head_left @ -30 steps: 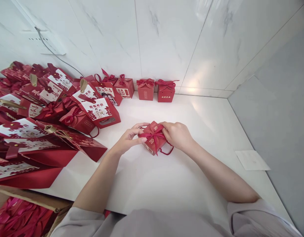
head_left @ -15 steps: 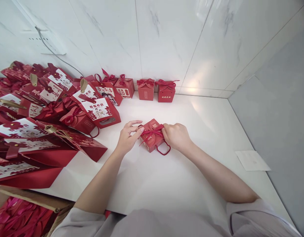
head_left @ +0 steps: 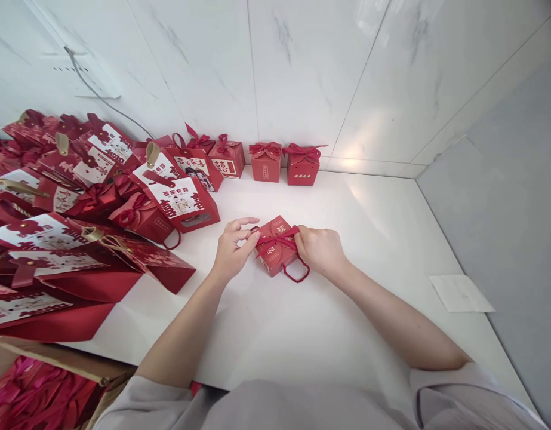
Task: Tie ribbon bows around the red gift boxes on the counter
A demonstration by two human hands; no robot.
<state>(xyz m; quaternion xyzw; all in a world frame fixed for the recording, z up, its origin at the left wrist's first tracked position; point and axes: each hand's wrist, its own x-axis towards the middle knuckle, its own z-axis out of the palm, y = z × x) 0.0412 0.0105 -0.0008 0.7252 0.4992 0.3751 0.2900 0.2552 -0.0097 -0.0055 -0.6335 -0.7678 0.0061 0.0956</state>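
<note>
A small red gift box (head_left: pixel 273 258) with gold print sits on the white table, turned at an angle to me. A red ribbon (head_left: pixel 279 239) is tied in a bow across its top, and a twisted red cord handle (head_left: pixel 297 278) hangs out at its near right side. At the left, my left hand (head_left: pixel 234 246) pinches the bow's left part between thumb and index finger, beside the box edge. My right hand (head_left: pixel 320 246) is closed in a fist round the ribbon's right part. The exact ends inside both grips are hidden.
Red gift bags and boxes (head_left: pixel 181 200) crowd the table's left side. Several ribboned boxes (head_left: pixel 303 170) stand along the marbled wall. A cardboard box (head_left: pixel 55 357) of red ribboned pieces is at lower left. A white paper (head_left: pixel 461 293) lies by the right edge.
Almost nothing differs. Both hands keep hold of the ribbon, with the right hand a touch farther right; the view has shifted slightly.
</note>
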